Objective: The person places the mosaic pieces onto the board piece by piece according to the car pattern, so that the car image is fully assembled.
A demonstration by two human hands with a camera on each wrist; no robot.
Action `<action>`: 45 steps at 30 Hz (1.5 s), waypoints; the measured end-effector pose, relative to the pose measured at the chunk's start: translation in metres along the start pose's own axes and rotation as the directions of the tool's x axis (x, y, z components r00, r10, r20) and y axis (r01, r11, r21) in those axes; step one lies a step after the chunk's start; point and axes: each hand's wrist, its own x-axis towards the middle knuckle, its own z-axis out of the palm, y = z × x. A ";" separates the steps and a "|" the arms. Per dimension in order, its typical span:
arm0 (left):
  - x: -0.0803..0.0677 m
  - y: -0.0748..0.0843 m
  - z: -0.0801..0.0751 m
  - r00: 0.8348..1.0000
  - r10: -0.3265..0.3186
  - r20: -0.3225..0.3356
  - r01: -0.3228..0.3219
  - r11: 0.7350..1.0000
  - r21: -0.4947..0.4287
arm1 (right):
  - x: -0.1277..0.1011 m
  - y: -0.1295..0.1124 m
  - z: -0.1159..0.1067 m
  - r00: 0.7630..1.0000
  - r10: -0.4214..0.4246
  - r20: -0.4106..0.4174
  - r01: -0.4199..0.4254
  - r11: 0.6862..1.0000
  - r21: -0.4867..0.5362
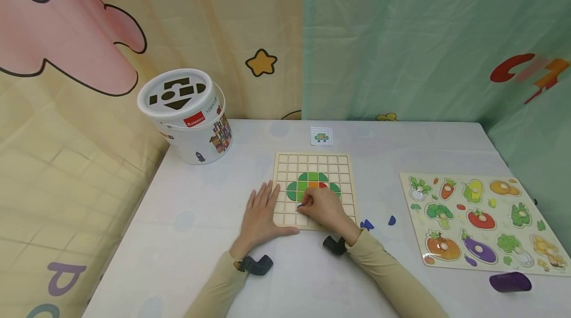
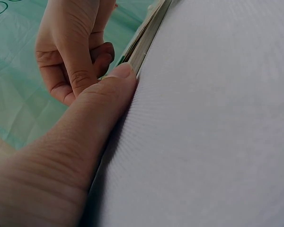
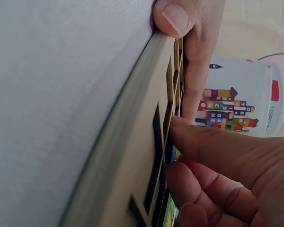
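Note:
A wooden grid board point(image 1: 344, 165) lies on the table. Green tiles point(image 1: 314, 176), with an orange tile point(image 1: 313, 185) and a red tile point(image 1: 323, 185) among them, fill its middle squares. My left hand point(image 1: 262, 218) rests with straight fingers along the board's left side, its thumb against the front edge. Between thumb and fingertips, my right hand point(image 1: 326, 205) pinches a small blue tile point(image 1: 300, 206) over a lower square. In the right wrist view, the fingers mostly cover that blue tile point(image 3: 169, 151); whether it sits fully in the square I cannot tell.
Loose blue half-round tiles point(image 1: 368, 224) lie right of the board, another blue tile point(image 1: 392, 220) farther right. A small picture card point(image 1: 321, 130) is behind the board. A white bucket point(image 1: 187, 139) stands back left. At right are a vegetable puzzle point(image 1: 459, 216) and a purple cylinder point(image 1: 510, 282).

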 end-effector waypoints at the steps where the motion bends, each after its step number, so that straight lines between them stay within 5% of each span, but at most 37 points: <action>1: 0.000 0.000 0.000 1.000 0.002 -0.003 -0.002 1.000 0.001 | 0.000 0.000 0.000 1.000 -0.002 0.002 0.002 1.000 -0.002; 45: -0.001 0.000 0.000 1.000 0.001 0.002 -0.001 1.000 0.000 | -0.005 0.003 -0.010 0.999 0.000 0.039 0.003 0.997 -0.083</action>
